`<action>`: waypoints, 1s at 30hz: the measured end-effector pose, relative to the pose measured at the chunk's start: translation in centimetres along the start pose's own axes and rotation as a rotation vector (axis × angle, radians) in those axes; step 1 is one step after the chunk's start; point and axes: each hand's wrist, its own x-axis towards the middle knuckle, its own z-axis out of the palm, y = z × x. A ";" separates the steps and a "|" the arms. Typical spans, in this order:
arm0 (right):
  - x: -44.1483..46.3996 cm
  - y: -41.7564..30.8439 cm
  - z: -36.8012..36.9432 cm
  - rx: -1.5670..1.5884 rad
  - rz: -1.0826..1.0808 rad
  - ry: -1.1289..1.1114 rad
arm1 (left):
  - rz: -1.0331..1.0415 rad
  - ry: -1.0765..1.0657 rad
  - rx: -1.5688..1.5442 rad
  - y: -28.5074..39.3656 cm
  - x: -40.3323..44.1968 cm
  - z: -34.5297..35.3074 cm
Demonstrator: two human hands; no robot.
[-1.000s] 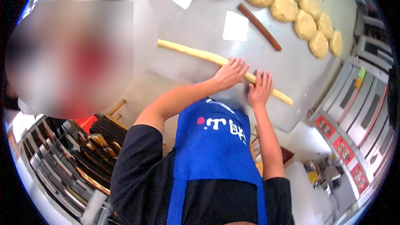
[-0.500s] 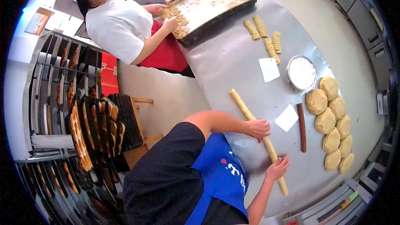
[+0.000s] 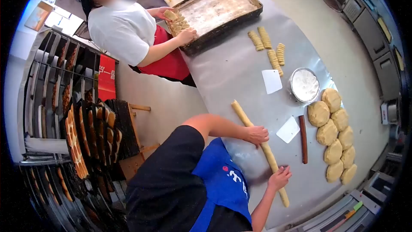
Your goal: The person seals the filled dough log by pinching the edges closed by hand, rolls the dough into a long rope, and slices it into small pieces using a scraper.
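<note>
A long rope of dough (image 3: 269, 156) lies slantwise on the metal table. Over its middle rests my left hand (image 3: 257, 135), palm down, fingers extended across the dough. Nearer its lower end, my right hand (image 3: 280, 178) lies on the rope with its fingers stretched out. Neither hand is wrapped round the dough; the palms' undersides are hidden. Beyond my left hand lie a white scraper (image 3: 288, 129) and a brown rolling pin (image 3: 303, 139).
Several round dough pieces (image 3: 333, 151) line the far edge. A bowl of white powder (image 3: 304, 85), another white scraper (image 3: 271, 81) and ridged dough pieces (image 3: 274, 62) are farther up. A co-worker's hands (image 3: 187, 35) are at a large tray (image 3: 223, 6). A rack (image 3: 38, 99) stands left.
The view has shifted slightly. Both hands remain on the dough rope, their positions along it nearly the same. The co-worker's nearer hand has moved to the tray's near edge.
</note>
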 end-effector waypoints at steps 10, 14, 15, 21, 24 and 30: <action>0.2 -0.2 -0.2 -0.045 0.055 -0.002 | 0.070 0.218 0.110 -2.2 -3.9 -3.4; 0.3 -0.6 -0.1 -0.021 0.058 0.053 | 0.025 0.139 0.096 -4.1 -5.3 -1.2; 0.3 -0.7 -0.3 -0.020 0.066 0.032 | 0.021 0.128 0.069 -4.1 -5.1 -1.3; 0.2 -0.9 -0.3 -0.040 0.084 0.028 | 0.009 0.135 0.106 -5.1 -7.0 -1.9; 0.3 -0.7 -0.1 -0.046 0.052 0.020 | -0.022 0.124 0.096 -5.6 -7.2 -1.4; 0.2 -1.1 -0.5 -0.029 0.080 0.031 | 0.005 0.118 0.134 -7.7 -9.3 -3.4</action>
